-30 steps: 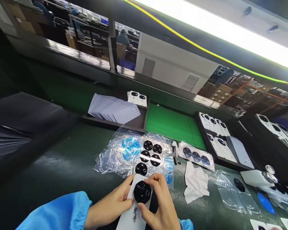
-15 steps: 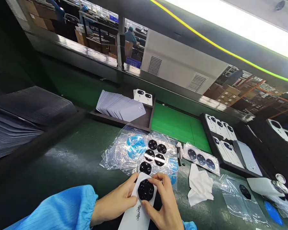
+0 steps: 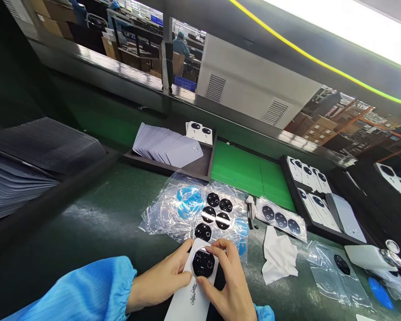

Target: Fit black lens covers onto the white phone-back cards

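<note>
— Two hands are seen at work; over what surface, and in what room?

— A dark green tabletop (image 3: 96, 232) is lit by a long lamp (image 3: 364, 26), across which a yellow cable (image 3: 287, 47) is strung. Beyond the ledge (image 3: 113, 67) at the back, a white cabinet (image 3: 254, 73) with two vents is seen, and a seated co-worker in blue (image 3: 181, 44).

— How are the hands set?

— At the near edge of the view, a white phone back panel (image 3: 187, 305) is gripped by its left side in the left hand (image 3: 163, 281). The black camera cover (image 3: 203, 263) at its upper end is pinched between thumb and index finger of the right hand (image 3: 232, 283).

— By what is the space bounded?

— Just ahead, crumpled clear film (image 3: 167, 209) is spread, with loose black covers (image 3: 213, 199) laid on it. To the right, a white cloth (image 3: 279, 256) is placed near, and a white bottle (image 3: 366, 257) is laid farther off. The far side is edged by a black tray (image 3: 203, 167) of grey panels (image 3: 167, 145) and a bright green board (image 3: 243, 171).

— And where is room left for moving?

— Most is offered at the left, where green surface is exposed between the blue sleeve (image 3: 96, 290) and the rack of dark panels (image 3: 43, 147); on the right, only narrow gaps are left around the cloth.
</note>
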Tool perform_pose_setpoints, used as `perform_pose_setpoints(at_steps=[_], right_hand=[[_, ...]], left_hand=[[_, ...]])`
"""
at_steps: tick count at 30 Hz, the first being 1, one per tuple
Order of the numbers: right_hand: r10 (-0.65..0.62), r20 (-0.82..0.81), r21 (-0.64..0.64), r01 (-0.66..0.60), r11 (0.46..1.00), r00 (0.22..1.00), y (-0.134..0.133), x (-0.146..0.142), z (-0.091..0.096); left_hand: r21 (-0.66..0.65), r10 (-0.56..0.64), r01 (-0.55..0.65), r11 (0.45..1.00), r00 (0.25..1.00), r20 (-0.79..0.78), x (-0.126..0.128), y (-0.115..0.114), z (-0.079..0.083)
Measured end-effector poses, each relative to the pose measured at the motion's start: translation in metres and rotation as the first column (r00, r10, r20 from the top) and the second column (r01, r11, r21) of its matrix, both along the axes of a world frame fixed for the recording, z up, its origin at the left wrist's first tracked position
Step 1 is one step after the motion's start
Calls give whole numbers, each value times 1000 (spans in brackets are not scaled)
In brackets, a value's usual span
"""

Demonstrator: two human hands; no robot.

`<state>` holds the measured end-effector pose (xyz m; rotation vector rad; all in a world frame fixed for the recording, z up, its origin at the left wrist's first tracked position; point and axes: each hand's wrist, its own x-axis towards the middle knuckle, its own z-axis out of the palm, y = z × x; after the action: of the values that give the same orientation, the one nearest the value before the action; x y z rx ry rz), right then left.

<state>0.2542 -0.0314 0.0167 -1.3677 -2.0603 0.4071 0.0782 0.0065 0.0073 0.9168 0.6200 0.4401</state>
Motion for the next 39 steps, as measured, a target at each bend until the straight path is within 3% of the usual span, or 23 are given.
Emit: perform_pose_setpoints(at_steps=[17, 23, 29, 39], right_hand=[[-11, -12, -41, 11, 999, 1000, -1, 0, 2], [-18, -13, -58, 17, 998, 1000, -1, 0, 2], [-25, -8, -33, 25, 999, 1000, -1, -1, 0], [-58, 72, 25, 56, 998, 996, -2, -5, 1]], left_hand=[[13, -4, 4, 1000, 1000, -19, -1, 1, 2], [34, -18, 21, 999, 996, -90, -3, 0, 1], [147, 94, -60, 987, 966, -240, -8, -1, 0], [181, 217, -177, 967, 948, -233, -2, -4, -5]])
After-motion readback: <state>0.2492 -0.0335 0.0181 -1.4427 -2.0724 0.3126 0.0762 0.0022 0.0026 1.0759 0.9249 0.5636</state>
